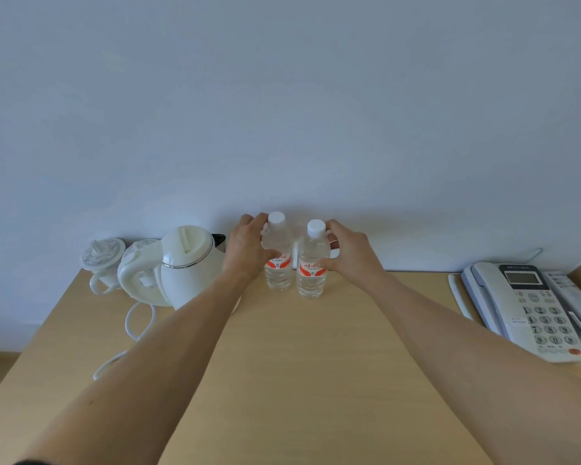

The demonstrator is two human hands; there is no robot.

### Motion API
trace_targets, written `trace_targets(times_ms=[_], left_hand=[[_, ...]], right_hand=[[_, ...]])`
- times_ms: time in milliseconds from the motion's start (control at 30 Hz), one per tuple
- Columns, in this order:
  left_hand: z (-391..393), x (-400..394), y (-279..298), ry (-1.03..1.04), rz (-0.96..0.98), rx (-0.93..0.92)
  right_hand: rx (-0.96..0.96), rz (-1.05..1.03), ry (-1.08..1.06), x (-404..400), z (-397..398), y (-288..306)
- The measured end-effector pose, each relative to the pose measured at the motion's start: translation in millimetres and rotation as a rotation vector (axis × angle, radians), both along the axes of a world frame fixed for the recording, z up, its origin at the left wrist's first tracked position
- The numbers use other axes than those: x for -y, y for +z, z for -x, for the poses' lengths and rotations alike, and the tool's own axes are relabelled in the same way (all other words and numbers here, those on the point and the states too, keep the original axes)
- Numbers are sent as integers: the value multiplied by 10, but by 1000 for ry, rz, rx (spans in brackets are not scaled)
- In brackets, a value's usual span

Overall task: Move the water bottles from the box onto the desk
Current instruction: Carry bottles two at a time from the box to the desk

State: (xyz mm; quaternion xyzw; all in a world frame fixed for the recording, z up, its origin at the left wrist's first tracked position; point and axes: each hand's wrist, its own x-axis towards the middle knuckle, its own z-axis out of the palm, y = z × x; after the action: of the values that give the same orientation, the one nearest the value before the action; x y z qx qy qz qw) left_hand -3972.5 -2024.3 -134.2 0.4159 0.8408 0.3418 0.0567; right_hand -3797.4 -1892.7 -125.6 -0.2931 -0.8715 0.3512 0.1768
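Left hand (pixel 247 248) fingers curled round left bottle (pixel 277 253), right hand (pixel 348 251) round right bottle (pixel 312 263)

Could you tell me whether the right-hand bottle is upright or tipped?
Upright: the right bottle stands base-down on the desk, white cap on top.

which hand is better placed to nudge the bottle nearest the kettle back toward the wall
Left. The left hand already grips the left bottle, which stands next to the kettle. The right hand holds the right bottle, farther from it.
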Motion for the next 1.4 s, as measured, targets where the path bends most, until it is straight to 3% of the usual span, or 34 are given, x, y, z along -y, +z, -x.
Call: trace_targets(times_ms=[267,900,1400], left_hand=[[112,-79,-27,10,9,-34],[128,-44,79,67,61,151],[83,-77,59,117,67,186]], right_hand=[[27,-40,-26,31,65,24],[-8,-116,-123,19,366,-65],[-23,10,-113,37,360,-87]])
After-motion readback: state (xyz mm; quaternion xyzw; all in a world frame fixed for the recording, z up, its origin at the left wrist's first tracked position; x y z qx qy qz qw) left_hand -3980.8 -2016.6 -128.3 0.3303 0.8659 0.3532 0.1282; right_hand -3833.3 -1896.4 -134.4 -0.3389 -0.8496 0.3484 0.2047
